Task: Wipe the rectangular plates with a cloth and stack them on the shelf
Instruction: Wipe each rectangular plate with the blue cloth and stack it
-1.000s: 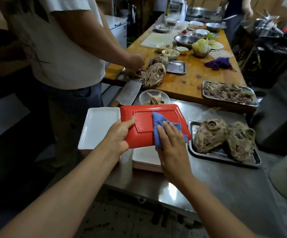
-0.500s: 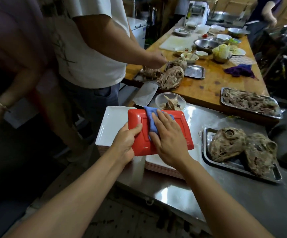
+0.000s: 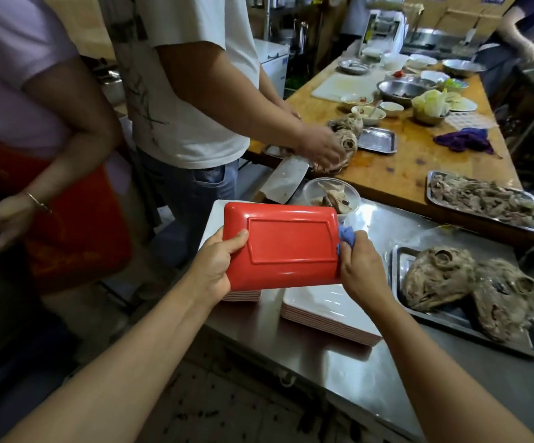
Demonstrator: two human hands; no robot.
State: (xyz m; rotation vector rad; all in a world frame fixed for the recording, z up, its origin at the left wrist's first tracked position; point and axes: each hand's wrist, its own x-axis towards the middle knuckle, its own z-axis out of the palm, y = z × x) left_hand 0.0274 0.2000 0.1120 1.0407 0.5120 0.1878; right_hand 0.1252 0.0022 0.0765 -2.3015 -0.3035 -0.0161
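Since the earlier frame, I moved my cloth (image 3: 346,235) to the glossy red plate's (image 3: 283,247) right edge; right hand (image 3: 359,266) grips cloth, left hand (image 3: 216,266) grips plate.

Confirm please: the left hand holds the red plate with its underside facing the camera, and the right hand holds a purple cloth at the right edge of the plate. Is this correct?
One detail is wrong: the cloth in the right hand is blue, not purple, as the head view shows. The left hand does hold the red plate underside up.

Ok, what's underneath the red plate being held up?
Two stacks of white rectangular plates on the steel counter. The red plate hides most of the left stack.
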